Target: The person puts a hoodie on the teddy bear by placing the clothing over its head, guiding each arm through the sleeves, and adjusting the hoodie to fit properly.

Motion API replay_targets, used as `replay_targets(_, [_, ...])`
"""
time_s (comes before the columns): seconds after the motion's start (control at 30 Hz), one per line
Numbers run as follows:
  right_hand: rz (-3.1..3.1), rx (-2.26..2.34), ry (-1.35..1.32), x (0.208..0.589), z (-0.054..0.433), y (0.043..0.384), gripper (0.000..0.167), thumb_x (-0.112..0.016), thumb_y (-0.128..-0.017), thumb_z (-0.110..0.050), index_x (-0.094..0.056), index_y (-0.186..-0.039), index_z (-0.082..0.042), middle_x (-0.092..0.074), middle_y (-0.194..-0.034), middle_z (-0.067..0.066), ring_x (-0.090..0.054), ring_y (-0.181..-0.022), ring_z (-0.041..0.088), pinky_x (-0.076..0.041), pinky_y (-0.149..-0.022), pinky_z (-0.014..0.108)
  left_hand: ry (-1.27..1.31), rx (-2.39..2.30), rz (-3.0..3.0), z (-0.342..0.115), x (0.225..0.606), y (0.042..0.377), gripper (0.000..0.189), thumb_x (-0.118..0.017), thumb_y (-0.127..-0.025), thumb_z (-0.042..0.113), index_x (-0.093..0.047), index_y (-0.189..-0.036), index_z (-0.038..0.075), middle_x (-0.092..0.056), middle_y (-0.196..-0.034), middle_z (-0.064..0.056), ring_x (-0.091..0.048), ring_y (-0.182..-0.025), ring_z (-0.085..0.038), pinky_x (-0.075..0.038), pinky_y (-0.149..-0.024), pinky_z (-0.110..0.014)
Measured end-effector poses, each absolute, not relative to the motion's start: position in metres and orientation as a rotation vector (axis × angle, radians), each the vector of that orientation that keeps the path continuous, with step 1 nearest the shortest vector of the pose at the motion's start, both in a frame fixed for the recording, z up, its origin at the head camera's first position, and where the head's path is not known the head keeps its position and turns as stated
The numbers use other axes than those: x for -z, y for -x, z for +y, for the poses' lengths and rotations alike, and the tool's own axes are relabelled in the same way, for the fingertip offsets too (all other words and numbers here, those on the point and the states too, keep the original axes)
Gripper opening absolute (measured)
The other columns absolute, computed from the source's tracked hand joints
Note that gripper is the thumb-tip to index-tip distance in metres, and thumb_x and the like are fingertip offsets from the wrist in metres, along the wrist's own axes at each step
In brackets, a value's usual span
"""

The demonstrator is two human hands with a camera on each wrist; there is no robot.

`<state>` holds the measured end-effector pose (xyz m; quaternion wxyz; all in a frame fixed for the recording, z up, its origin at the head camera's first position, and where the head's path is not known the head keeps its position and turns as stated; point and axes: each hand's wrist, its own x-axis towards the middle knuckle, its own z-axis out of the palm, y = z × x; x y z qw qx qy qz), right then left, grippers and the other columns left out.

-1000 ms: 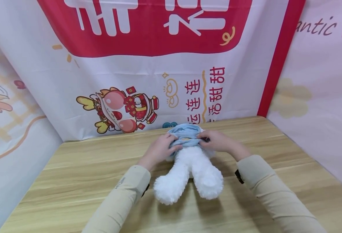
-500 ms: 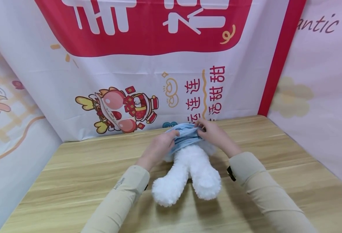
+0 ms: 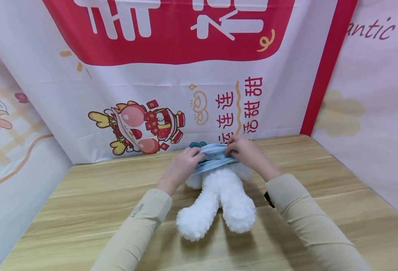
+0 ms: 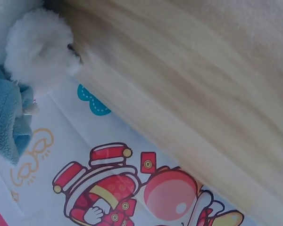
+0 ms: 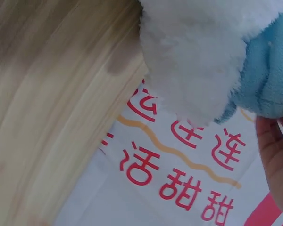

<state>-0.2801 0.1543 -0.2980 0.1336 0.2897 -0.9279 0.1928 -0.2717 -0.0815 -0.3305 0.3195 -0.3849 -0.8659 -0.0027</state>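
Blue cloth (image 3: 216,151), pinched in both hands (image 3: 181,165) (image 3: 248,151), bunched on white plush toy (image 3: 220,182), wood-grain table (image 3: 101,199)

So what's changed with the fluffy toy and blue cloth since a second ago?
The right hand has shifted toward the banner; the blue cloth sits farther up the white toy, baring more fur. Right and left hand still hold the cloth; the legs barely moved.
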Motion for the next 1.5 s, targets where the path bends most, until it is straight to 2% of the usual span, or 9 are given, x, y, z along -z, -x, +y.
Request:
replay_targets(0.17, [-2.839, -0.386, -0.822, 0.292, 0.151, 0.278, 0.02, -0.06, -0.09, -0.005, -0.072, -0.106, -0.006, -0.066, -0.108, 0.011, -0.062, -0.101, 0.026, -0.053, -0.086, 0.04, 0.946, -0.012, -2.262, -0.084, 0.326, 0.277, 0.023, -0.068, -0.086, 0.011, -0.071, -0.109, 0.008, -0.069, -0.113, -0.008, -0.065, -0.099, -0.023, -0.056, -0.087, -0.033])
replay_targets(0.37, [-2.875, -0.261, -0.575, 0.284, 0.142, 0.281, 0.032, -0.06, -0.092, -0.015, -0.064, -0.123, -0.011, -0.067, -0.114, 0.013, -0.064, -0.098, 0.028, -0.054, -0.078, 0.042, 0.836, -0.021, -2.344, -0.083, 0.317, 0.283, 0.032, -0.066, -0.084, 0.012, -0.069, -0.115, 0.006, -0.067, -0.119, -0.008, -0.062, -0.106, -0.026, -0.055, -0.088, -0.038])
replay_targets(0.57, [-2.781, -0.284, -0.415, 0.279, 0.132, 0.287, 0.035, -0.061, -0.091, -0.015, -0.06, -0.126, -0.01, -0.063, -0.105, 0.016, -0.062, -0.092, 0.03, -0.054, -0.076, 0.043, 0.752, -0.027, -2.358, -0.08, 0.305, 0.293, 0.035, -0.064, -0.086, 0.012, -0.065, -0.12, 0.004, -0.065, -0.122, -0.01, -0.062, -0.105, -0.028, -0.055, -0.087, -0.037])
replay_targets(0.7, [-2.71, -0.326, -0.32, 0.278, 0.125, 0.293, 0.039, -0.06, -0.093, -0.017, -0.053, -0.131, -0.012, -0.062, -0.106, 0.018, -0.063, -0.086, 0.03, -0.055, -0.07, 0.042, 0.664, 0.005, -2.308, -0.078, 0.299, 0.299, 0.034, -0.063, -0.088, 0.014, -0.064, -0.121, 0.004, -0.064, -0.124, -0.01, -0.064, -0.1, -0.029, -0.058, -0.077, -0.036])
replay_targets(0.87, [-2.535, -0.346, -0.251, 0.286, 0.116, 0.299, 0.039, -0.058, -0.095, -0.017, -0.046, -0.131, -0.011, -0.066, -0.101, 0.016, -0.062, -0.068, 0.029, -0.052, -0.056, 0.039, 0.513, -0.003, -2.244, -0.068, 0.299, 0.303, 0.035, -0.056, -0.095, 0.009, -0.056, -0.129, 0.006, -0.054, -0.135, -0.009, -0.065, -0.091, -0.029, -0.057, -0.06, -0.035])
replay_targets(1.0, [-2.481, -0.356, -0.204, 0.298, 0.112, 0.303, 0.038, -0.056, -0.095, -0.014, -0.043, -0.131, -0.009, -0.066, -0.094, 0.014, -0.058, -0.06, 0.027, -0.049, -0.051, 0.036, 0.448, -0.081, -2.266, -0.06, 0.308, 0.304, 0.043, -0.055, -0.093, 0.0, -0.05, -0.135, 0.007, -0.045, -0.146, -0.008, -0.064, -0.089, -0.028, -0.056, -0.057, -0.03])
replay_targets(1.13, [-2.579, -0.424, -0.15, 0.311, 0.113, 0.305, 0.04, -0.054, -0.095, -0.012, -0.039, -0.132, -0.01, -0.063, -0.087, 0.013, -0.057, -0.059, 0.027, -0.047, -0.05, 0.036, 0.44, -0.106, -2.384, -0.056, 0.322, 0.304, 0.056, -0.059, -0.088, -0.005, -0.046, -0.14, 0.01, -0.042, -0.148, -0.008, -0.065, -0.083, -0.027, -0.055, -0.057, -0.031])
replay_targets(1.3, [-2.69, -0.458, -0.111, 0.328, 0.116, 0.308, 0.039, -0.048, -0.097, -0.013, -0.034, -0.134, -0.01, -0.059, -0.074, 0.013, -0.055, -0.053, 0.025, -0.042, -0.043, 0.032, 0.474, 0.042, -2.531, -0.053, 0.339, 0.306, 0.062, -0.052, -0.086, -0.013, -0.04, -0.143, 0.009, -0.042, -0.147, -0.013, -0.061, -0.066, -0.026, -0.052, -0.053, -0.034])
replay_targets(1.5, [-2.74, -0.49, -0.049, 0.336, 0.117, 0.313, 0.04, -0.044, -0.098, -0.015, -0.033, -0.136, -0.009, -0.062, -0.071, 0.017, -0.056, -0.054, 0.029, -0.044, -0.044, 0.034, 0.464, 0.324, -2.734, -0.046, 0.347, 0.308, 0.072, -0.052, -0.085, -0.012, -0.029, -0.149, 0.01, -0.034, -0.152, -0.016, -0.064, -0.074, -0.032, -0.055, -0.061, -0.039])
